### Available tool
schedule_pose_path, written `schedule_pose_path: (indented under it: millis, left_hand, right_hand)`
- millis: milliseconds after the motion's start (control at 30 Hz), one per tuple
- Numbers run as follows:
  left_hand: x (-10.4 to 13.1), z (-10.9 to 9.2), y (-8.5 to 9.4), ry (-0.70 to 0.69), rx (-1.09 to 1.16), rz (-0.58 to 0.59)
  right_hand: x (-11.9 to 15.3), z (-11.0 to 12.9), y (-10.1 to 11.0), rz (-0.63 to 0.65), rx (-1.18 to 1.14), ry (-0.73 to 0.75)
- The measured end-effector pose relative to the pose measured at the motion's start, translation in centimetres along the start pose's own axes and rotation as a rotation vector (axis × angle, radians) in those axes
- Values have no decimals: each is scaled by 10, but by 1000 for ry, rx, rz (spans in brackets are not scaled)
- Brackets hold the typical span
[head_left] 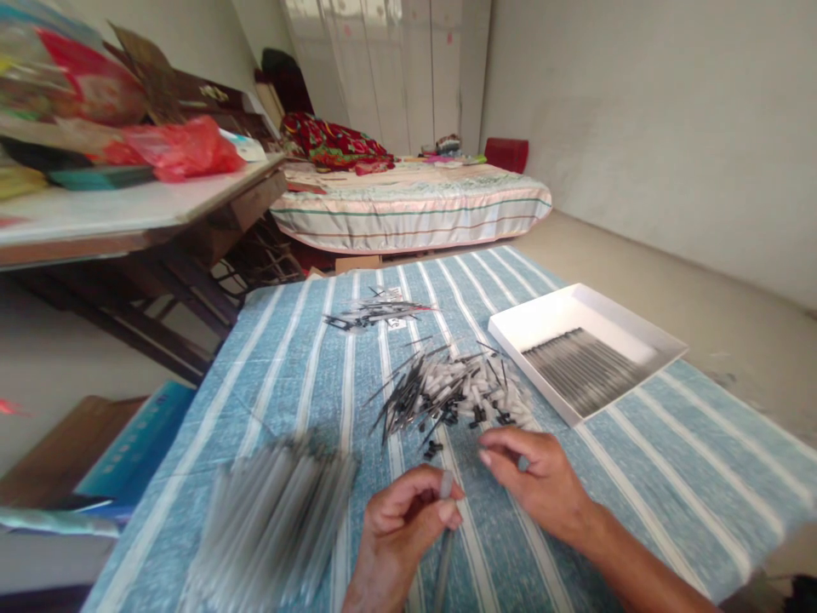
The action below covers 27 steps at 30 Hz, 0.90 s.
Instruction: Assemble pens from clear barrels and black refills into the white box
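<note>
My left hand (pixel 414 519) pinches a slim translucent pen barrel (pixel 442 566) between thumb and fingers. Its pale upper end sticks up above the fingertips, and the lower part runs down toward the table's near edge. Just to the right, my right hand (pixel 536 472) is held with thumb and index finger curled together; whatever may be between the tips is too small to make out. Beyond both hands lies a pile of thin dark pen refills (pixel 405 396), whitish sleeves (pixel 494 383) and small black pieces (pixel 434 448). A blurred heap of clear pen barrels (pixel 274 519) lies left of my left hand.
An open white box (pixel 613 319) at the right contains a row of dark pens (pixel 578 366). Farther back is a small bunch of thin dark parts (pixel 376 315). The striped blue cloth (pixel 287 366) covers the table. A desk (pixel 159 213) with bags stands left; a bed (pixel 414 204) is behind.
</note>
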State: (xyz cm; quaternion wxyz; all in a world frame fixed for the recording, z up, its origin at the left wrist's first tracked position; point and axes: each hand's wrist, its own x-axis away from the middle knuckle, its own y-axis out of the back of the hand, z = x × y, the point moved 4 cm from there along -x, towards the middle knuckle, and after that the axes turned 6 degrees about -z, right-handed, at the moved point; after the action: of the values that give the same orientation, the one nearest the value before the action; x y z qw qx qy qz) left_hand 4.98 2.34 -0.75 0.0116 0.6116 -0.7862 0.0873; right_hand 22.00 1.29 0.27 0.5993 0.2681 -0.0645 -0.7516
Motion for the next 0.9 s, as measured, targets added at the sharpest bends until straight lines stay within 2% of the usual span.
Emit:
schedule_pose_path:
  millis: [67, 167, 400, 533, 667, 767, 900]
  left_hand:
    - [0, 0, -1, 2, -7, -14]
    - [-2, 0, -1, 1, -20, -16]
    - [-2, 6, 1, 24, 95, -40]
    - [-2, 12, 1, 56, 133, -11]
    - [-2, 17, 2, 76, 99, 31]
    - [-3, 19, 3, 77, 76, 75]
    - [-4, 22, 5, 73, 65, 113]
  right_hand:
    - [-11, -17, 7, -44, 119, -83]
    - [-28, -35, 15, -58, 294, -122]
    - [-44, -52, 19, 98, 648, -196]
    - [-40, -46, 8, 213, 695, -136]
    - [-36, -33, -13, 338, 796, -40]
    - [-37, -29, -28, 412, 896, -18]
    - [-39, -29, -37, 469, 905, -7]
